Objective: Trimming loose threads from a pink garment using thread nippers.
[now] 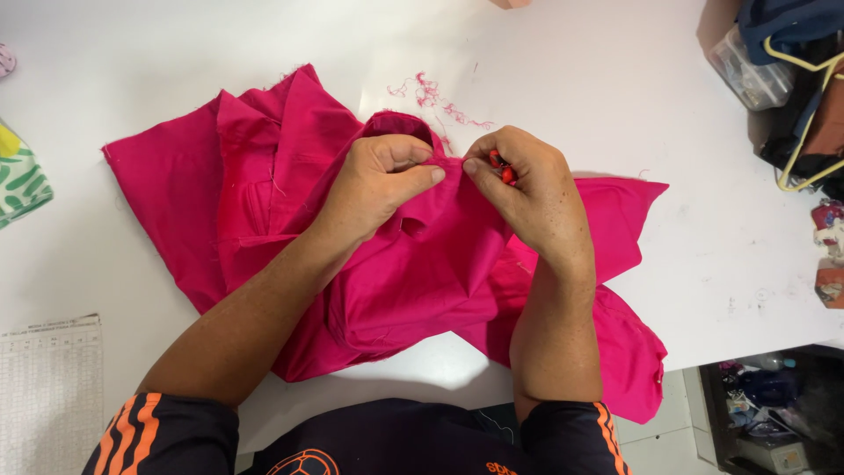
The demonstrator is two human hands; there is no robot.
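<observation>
A bright pink fabric garment (264, 193) lies bunched on the white table (615, 79). My left hand (382, 180) pinches a fold of the pink fabric between thumb and fingers. My right hand (532, 189) pinches the same fold just to the right, thumb tips almost touching. In my right hand's fingers sits a small red tool (501, 167), mostly hidden. Loose pink threads (435, 97) lie on the table just beyond the fabric.
A printed paper sheet (48, 387) lies at the near left. A green-patterned cloth (22, 176) sits at the left edge. At the far right are a clear plastic box (752, 75), dark bags with a yellow strap (809, 105) and small items. The table's edge runs at right.
</observation>
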